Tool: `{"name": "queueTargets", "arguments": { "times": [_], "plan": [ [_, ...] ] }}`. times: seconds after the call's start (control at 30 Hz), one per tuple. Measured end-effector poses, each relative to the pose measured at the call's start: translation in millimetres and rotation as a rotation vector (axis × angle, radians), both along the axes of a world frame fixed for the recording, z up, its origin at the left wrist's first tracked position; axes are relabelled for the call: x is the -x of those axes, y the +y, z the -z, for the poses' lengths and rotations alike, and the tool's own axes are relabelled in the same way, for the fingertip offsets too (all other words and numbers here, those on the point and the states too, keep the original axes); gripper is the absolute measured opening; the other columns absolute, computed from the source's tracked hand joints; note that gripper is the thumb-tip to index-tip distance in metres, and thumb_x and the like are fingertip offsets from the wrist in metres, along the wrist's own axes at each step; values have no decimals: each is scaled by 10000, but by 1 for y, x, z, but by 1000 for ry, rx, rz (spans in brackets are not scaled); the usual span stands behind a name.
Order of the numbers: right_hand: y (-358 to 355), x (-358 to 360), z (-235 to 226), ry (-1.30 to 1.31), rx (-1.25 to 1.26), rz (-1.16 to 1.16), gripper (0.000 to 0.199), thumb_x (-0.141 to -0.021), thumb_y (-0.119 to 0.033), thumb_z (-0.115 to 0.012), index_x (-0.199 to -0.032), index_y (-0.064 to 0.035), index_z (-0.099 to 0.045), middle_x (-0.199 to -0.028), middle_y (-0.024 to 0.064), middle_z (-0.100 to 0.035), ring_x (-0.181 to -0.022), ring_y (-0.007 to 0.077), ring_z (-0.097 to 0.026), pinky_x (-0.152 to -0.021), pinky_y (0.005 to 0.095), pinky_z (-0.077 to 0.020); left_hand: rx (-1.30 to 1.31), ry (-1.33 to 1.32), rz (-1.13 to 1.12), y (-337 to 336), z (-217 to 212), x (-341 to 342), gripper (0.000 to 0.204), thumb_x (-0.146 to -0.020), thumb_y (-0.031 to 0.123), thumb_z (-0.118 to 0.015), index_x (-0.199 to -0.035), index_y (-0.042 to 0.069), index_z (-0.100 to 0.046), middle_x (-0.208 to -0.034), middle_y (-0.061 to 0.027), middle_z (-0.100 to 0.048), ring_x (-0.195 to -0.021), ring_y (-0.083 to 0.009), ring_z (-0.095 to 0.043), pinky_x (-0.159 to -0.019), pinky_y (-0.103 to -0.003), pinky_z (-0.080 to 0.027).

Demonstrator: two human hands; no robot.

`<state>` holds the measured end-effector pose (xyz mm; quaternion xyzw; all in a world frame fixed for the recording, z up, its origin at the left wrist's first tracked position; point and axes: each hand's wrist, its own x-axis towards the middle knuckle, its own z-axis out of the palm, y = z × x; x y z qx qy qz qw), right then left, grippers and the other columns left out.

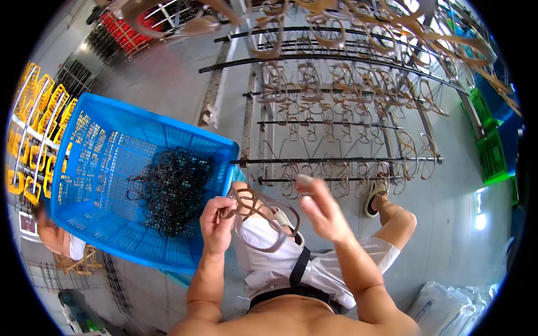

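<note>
My left hand (217, 224) is closed round one end of a small bunch of thin brown looped pieces (272, 242), which hang out to its right over my lap. Their exact kind I cannot make out. To the right, my right hand (322, 210) is raised with its thumb and forefinger apart and nothing between them. Just left of my left hand is a large blue plastic crate (112, 224) with mesh walls. A tangled heap of dark thin loops (176, 190) lies inside it.
Ahead stands a metal rack with dark crossbars (336, 161), hung with several rows of tan loops (344, 81). Green crates (493, 157) are at the right. Yellow looped pieces (42, 129) hang at the far left, near another person (53, 232). Plastic-wrapped bags (448, 308) lie lower right.
</note>
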<state>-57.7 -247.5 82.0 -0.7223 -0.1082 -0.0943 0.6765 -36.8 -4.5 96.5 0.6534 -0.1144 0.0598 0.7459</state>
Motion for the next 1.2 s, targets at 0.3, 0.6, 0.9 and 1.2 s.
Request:
{"name": "queueTargets", "arguments": {
  "times": [0.3,0.6,0.9,1.2],
  "plan": [
    [-39,24,0,294,-526,256,171,-961,-187,-481,-929,-28,-534,-636,-18,-497,-458,45,-422,-413,202,-350,-313,-166,-12,-54,6,6,247,-940,131,-449,-1110,-14,-555,-1209,-93,-503,-808,-117,-519,-575,-186,-428],
    [-167,-21,45,48,-247,1117,204,-954,-187,-494,-1080,-53,-581,-590,-9,-509,-489,45,-457,-441,204,-379,-713,142,148,-61,15,1,181,-888,113,-554,-853,-54,-615,-859,-92,-655,-781,-165,-611,-711,-272,-479],
    [-153,-33,66,148,-241,1146,179,-947,-175,-504,-1006,-28,-589,-581,3,-526,-497,59,-444,-459,234,-373,-917,393,852,-35,24,-4,138,-797,122,-673,-824,-13,-668,-904,-85,-634,-758,-122,-564,-685,-250,-452],
    [-157,-35,65,83,-113,1292,220,-967,-209,-459,-845,-39,-526,-570,-14,-488,-475,45,-420,-418,207,-333,-886,552,821,-57,69,23,200,-812,161,-664,-943,12,-640,-849,-66,-652,-748,-116,-577,-690,-263,-465]
  ]
}}
